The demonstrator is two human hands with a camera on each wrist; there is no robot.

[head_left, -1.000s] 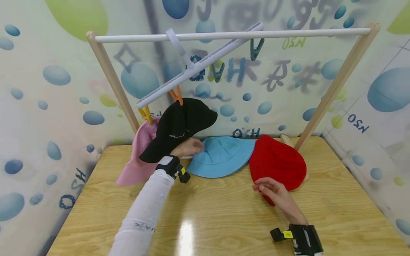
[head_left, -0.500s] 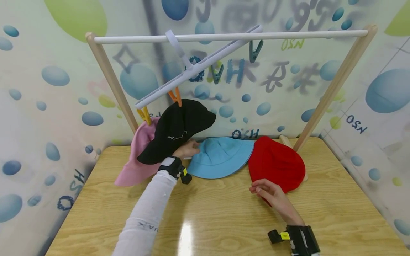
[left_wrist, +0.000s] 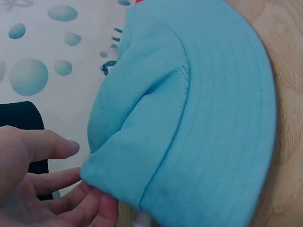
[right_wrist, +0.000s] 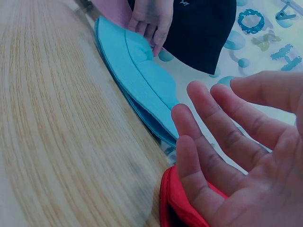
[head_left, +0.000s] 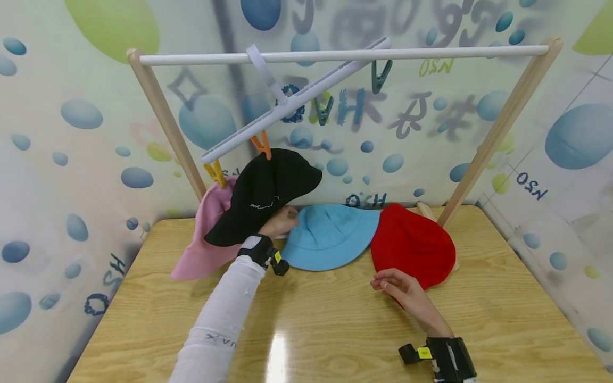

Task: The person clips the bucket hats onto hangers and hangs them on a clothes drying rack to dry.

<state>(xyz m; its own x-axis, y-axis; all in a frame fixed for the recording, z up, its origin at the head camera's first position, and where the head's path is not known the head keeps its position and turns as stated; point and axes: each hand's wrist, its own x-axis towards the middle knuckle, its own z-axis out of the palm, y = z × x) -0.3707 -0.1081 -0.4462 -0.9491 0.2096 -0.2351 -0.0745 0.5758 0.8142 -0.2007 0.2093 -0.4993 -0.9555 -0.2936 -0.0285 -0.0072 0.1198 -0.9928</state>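
Slightly nearer the person than half a second ago, the front brim of the light-blue bucket hat (head_left: pixel 332 236) has shifted, while the hats around it look unchanged. It lies on the wooden table (head_left: pixel 325 324), just left of the red hat (head_left: pixel 414 244). At its crown edge, the left hand (head_left: pixel 281 222) touches the fabric with its fingers; its thumb stands a narrow gap off, so it has no pinch. Over the red hat's near edge, the right hand (head_left: pixel 407 292) is loosely spread and holds nothing; whether it touches the hat I cannot tell. Above the left hand, the black bucket hat (head_left: pixel 268 191) hangs from an orange clip (head_left: pixel 261 144), partly covering the pink hat (head_left: pixel 203 255) under a yellow clip (head_left: pixel 215 173). Both clips are on the tilted white hanger (head_left: pixel 306 96), hooked over the white rail (head_left: pixel 431 52).
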